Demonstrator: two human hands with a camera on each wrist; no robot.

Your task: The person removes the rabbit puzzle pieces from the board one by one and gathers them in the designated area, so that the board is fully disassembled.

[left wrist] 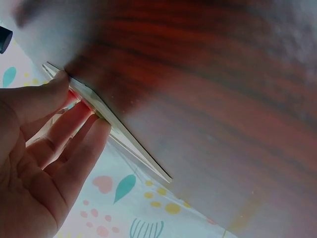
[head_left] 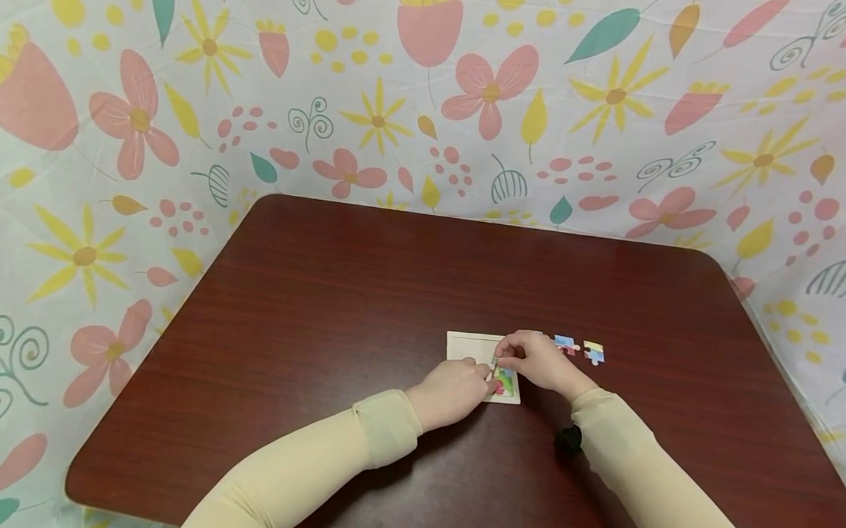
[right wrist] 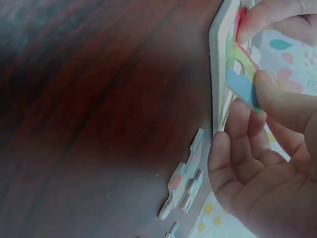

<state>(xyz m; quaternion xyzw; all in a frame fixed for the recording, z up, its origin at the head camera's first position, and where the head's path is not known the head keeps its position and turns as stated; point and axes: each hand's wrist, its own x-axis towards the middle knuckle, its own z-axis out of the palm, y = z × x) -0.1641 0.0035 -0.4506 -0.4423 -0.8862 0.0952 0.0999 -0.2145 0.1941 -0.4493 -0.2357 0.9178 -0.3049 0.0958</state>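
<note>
A pale wooden puzzle tray point(head_left: 472, 346) lies on the table, with bright pieces in its right part. My left hand point(head_left: 453, 391) rests over its front, fingertips touching the pieces; in the left wrist view its thumb point(left wrist: 57, 89) lies at the tray's edge. At the tray's right side my right hand point(head_left: 539, 362) pinches a puzzle piece, its fingertips close to the left ones. In the right wrist view the right thumb point(right wrist: 270, 91) presses beside a blue and yellow puzzle piece point(right wrist: 242, 82) at the tray. The left fingers hide part of the picture.
Loose puzzle pieces point(head_left: 593, 352) lie right of the tray, partly behind my right hand. A small black object point(head_left: 568, 439) shows beside the right sleeve. The dark brown table point(head_left: 365, 293) reaches back to a flower-printed cloth point(head_left: 380, 120).
</note>
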